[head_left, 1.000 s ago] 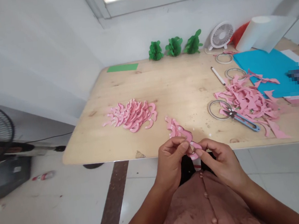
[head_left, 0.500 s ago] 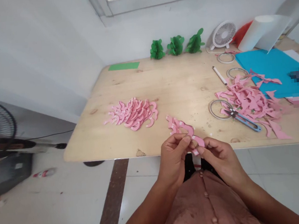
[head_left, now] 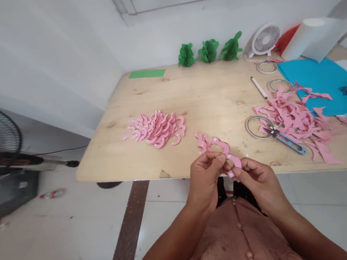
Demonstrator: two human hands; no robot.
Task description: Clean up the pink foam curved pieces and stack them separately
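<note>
Between both hands, at the table's near edge, is a curved pink paper cutout [head_left: 236,161] with small white patches near its ends. My left hand [head_left: 207,180] pinches its left side between thumb and fingers. On its right side, the thumb and fingers of my right hand [head_left: 260,181] are closed. Another pink curved cutout [head_left: 223,146] reaches out just beyond my left fingertips; whether it is joined to the held one I cannot tell. Beside it lies a small cluster of pink cutouts [head_left: 203,142]. A larger pile of similar cutouts [head_left: 159,128] rests farther left.
Right of my hands, blue-handled snips [head_left: 289,141] lie by a tape roll [head_left: 247,129] and pink paper scraps [head_left: 295,118]. Behind are a marker [head_left: 259,88], blue sheets [head_left: 318,75], a small white fan [head_left: 265,39], green paper shapes [head_left: 208,51] and a green strip [head_left: 147,74].
The view has shifted slightly, so the table and hands appear a little farther right. Both hands keep their hold on the pink cutout, with hardly any movement of the fingers.
</note>
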